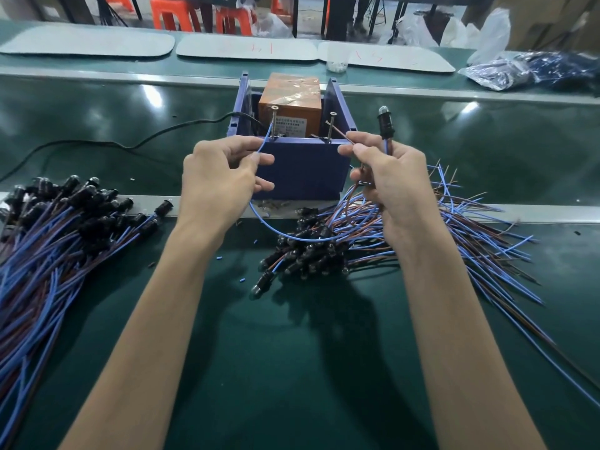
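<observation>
The left hand is pinching the blue wire over the blue box's near edge, its tip beside a screw. The right hand is pinching the brown wire and gripping the lamp, with wire piles crowding both sides.

One camera sits on the person's head. It looks forward and down, close over both arms. The left hand and right hand are in the middle. Just past the fingers is the blue box; far behind, orange stools.
</observation>
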`<control>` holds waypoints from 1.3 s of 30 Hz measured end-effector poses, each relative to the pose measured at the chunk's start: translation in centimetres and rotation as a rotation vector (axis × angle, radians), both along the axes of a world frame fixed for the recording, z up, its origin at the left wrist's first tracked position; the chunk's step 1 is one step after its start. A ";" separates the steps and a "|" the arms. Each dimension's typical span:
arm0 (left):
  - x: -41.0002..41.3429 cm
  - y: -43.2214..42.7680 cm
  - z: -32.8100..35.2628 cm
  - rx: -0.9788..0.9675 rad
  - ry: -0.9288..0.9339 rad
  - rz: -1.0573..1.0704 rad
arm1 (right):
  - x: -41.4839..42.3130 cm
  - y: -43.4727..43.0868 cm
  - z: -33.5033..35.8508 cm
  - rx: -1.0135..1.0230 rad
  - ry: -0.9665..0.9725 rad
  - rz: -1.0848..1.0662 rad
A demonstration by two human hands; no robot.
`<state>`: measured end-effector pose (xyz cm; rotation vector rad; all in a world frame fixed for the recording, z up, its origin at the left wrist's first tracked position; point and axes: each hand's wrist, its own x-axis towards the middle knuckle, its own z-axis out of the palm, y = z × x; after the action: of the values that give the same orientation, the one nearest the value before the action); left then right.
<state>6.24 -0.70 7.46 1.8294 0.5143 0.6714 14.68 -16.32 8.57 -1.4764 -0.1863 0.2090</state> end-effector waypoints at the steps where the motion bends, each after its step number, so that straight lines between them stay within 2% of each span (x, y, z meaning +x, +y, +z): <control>1: 0.0 0.0 0.0 0.001 0.001 -0.001 | 0.0 0.0 0.0 0.000 -0.006 0.000; 29: -0.1 0.7 0.0 0.019 0.069 -0.034 | 0.0 -0.2 0.0 -0.004 0.007 0.038; 39: -0.3 1.0 0.3 0.014 0.012 0.052 | 0.1 0.0 0.0 0.023 0.017 0.027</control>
<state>5.95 0.33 7.78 1.8393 0.5676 0.7011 14.76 -16.36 8.57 -1.4495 -0.1947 0.2403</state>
